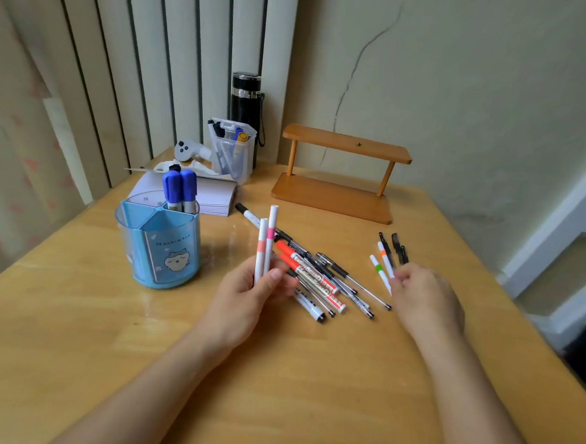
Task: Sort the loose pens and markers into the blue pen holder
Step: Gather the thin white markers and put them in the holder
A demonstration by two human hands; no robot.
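At the left of the wooden table (72, 328) stands the blue pen holder (158, 244), upright, divided into compartments, with two blue-capped markers (180, 189) standing in a rear compartment; behind it lie a stack of white paper (214, 196), a white controller (189, 150), a clear plastic organiser (232, 149) with pens in it, and a black bottle (246, 105) against the wall; just right of the holder the left hand (249, 298) is closed around the lower ends of two white pens with pink bands (265, 244), held upright side by side above the table; beside that hand lies the loose pile (319, 278) on the table, red whiteboard markers (310, 277) crossed with black-capped pens and slim gel pens (353, 284); a wooden two-tier stand (339, 176) sits further back; to the right the right hand (424, 298) pinches with its fingertips a white pen with an orange band (384, 256), and a white pen with a green band (379, 270) lies touching it, though whether the fingers grip this one too I cannot tell; a few black pens (398, 249) lie just behind.
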